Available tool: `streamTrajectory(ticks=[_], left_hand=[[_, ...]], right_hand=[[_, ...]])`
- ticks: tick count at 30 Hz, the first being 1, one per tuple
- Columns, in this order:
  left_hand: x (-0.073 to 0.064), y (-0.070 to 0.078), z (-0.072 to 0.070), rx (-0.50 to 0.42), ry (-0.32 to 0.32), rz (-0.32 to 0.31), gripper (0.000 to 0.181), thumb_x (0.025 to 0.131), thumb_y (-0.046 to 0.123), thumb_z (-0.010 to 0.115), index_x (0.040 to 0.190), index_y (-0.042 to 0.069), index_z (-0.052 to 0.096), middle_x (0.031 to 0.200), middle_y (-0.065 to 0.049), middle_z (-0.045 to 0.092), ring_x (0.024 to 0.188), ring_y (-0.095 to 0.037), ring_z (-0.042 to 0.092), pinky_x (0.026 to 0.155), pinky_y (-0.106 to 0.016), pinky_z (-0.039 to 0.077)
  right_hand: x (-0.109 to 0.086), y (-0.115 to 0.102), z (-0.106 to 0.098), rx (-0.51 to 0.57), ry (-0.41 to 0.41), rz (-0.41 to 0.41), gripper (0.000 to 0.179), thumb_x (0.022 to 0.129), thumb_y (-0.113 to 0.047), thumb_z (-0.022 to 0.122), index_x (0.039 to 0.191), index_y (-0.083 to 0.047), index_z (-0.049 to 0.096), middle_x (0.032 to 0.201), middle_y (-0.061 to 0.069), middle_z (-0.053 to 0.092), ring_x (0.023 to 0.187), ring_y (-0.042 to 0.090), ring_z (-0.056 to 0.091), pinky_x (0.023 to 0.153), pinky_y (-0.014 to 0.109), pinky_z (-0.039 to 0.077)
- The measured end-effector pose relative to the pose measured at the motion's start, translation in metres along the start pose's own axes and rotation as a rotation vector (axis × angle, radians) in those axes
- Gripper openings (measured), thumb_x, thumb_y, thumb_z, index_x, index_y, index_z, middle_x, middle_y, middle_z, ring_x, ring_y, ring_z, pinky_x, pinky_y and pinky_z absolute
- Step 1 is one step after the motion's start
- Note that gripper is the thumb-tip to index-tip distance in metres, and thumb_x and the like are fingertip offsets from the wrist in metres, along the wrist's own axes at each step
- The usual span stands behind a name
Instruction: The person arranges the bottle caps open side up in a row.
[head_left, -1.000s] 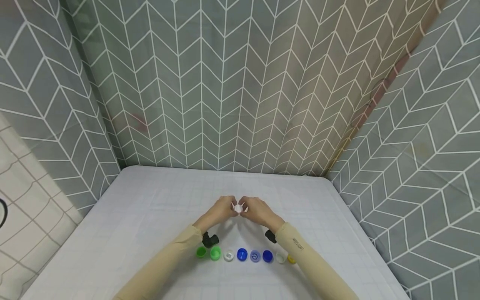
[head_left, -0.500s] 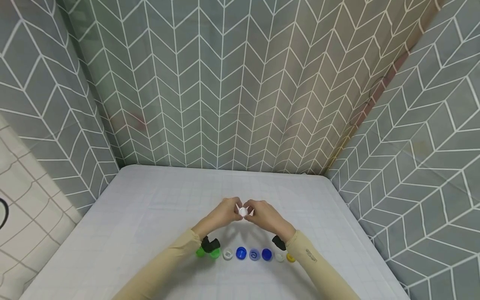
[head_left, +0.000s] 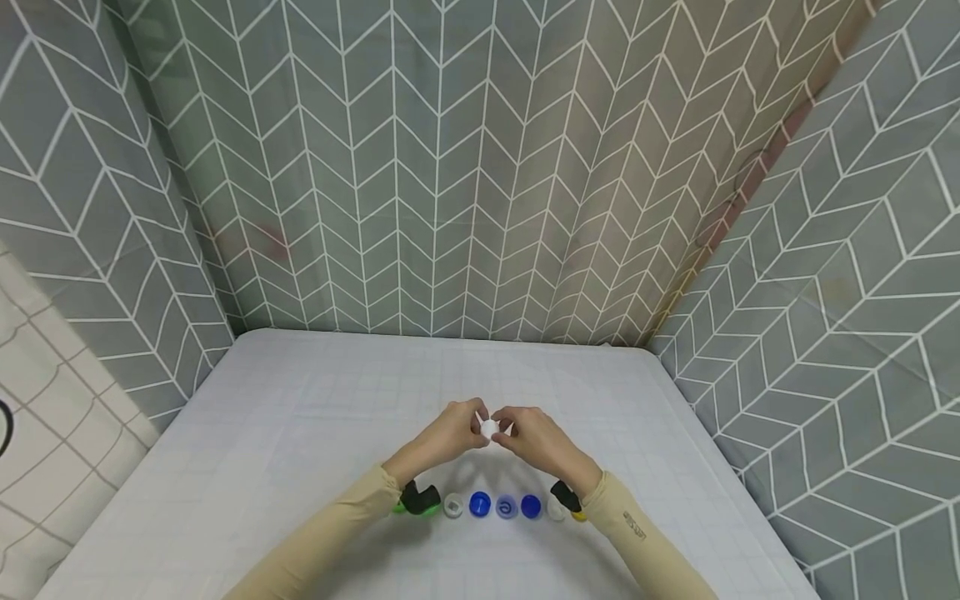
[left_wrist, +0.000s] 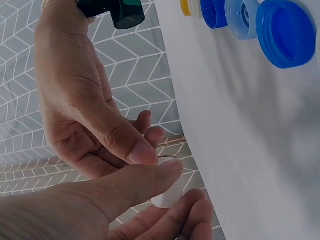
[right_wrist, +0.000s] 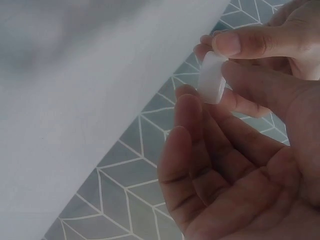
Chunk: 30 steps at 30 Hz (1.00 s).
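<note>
A small white bottle cap point(head_left: 490, 429) is held up between both hands, above the white table. My left hand point(head_left: 450, 429) pinches it from the left; in the left wrist view the thumb lies across the ribbed cap point(left_wrist: 169, 196). From the other side my right hand point(head_left: 538, 436) pinches the same cap, and the right wrist view shows its thumb against the cap point(right_wrist: 211, 77) with the fingers below. Part of the cap is hidden by the fingertips in each view.
A row of caps lies nearer the body: white point(head_left: 453, 505), blue point(head_left: 480, 504), light blue point(head_left: 507, 506), dark blue point(head_left: 531, 506), whitish point(head_left: 555, 509) and yellow point(head_left: 578, 516). Green caps point(head_left: 397, 507) are mostly hidden by the left wrist's black mount point(head_left: 420, 498). Patterned curtains surround the table point(head_left: 337, 375).
Both hands have shifted slightly right and toward the body with the white cap. The cap has turned, showing a different face. The left wrist now covers more of the green caps.
</note>
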<state>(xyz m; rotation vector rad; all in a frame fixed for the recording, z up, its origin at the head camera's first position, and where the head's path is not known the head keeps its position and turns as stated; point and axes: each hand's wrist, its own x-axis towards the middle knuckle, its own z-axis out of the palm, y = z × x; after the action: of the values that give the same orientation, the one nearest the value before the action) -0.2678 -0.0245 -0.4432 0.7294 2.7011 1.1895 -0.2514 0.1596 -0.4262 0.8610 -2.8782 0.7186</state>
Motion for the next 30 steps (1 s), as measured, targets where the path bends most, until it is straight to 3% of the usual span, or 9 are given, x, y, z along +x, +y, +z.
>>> streamTrajectory(ticks=[14, 21, 30], left_hand=[[-0.009, 0.001, 0.001, -0.012, 0.009, 0.028, 0.028, 0.08, 0.005, 0.075, 0.103, 0.003, 0.059, 0.072, 0.0, 0.061, 0.06, -0.009, 0.055, 0.054, -0.021, 0.046], [-0.01, -0.001, 0.0, -0.015, 0.026, 0.035, 0.016, 0.084, 0.009, 0.072, 0.097, 0.006, 0.062, 0.076, 0.0, 0.066, 0.065, -0.009, 0.059, 0.057, -0.022, 0.049], [-0.012, -0.002, -0.003, -0.052, 0.022, 0.015, 0.014, 0.088, 0.019, 0.07, 0.095, 0.008, 0.064, 0.085, -0.005, 0.073, 0.075, -0.011, 0.067, 0.063, -0.026, 0.054]], right_hand=[[-0.003, -0.002, 0.001, 0.031, 0.031, -0.023, 0.025, 0.087, -0.017, 0.072, 0.109, -0.005, 0.07, 0.083, 0.0, 0.069, 0.065, 0.003, 0.055, 0.058, 0.018, 0.046], [-0.004, -0.003, 0.001, 0.028, 0.054, -0.034, 0.014, 0.087, -0.017, 0.071, 0.098, -0.009, 0.073, 0.079, -0.003, 0.068, 0.064, 0.002, 0.053, 0.056, 0.018, 0.045], [-0.005, -0.002, 0.001, 0.037, 0.082, -0.059, 0.013, 0.09, -0.024, 0.068, 0.096, -0.013, 0.074, 0.083, -0.005, 0.071, 0.066, 0.003, 0.056, 0.059, 0.018, 0.046]])
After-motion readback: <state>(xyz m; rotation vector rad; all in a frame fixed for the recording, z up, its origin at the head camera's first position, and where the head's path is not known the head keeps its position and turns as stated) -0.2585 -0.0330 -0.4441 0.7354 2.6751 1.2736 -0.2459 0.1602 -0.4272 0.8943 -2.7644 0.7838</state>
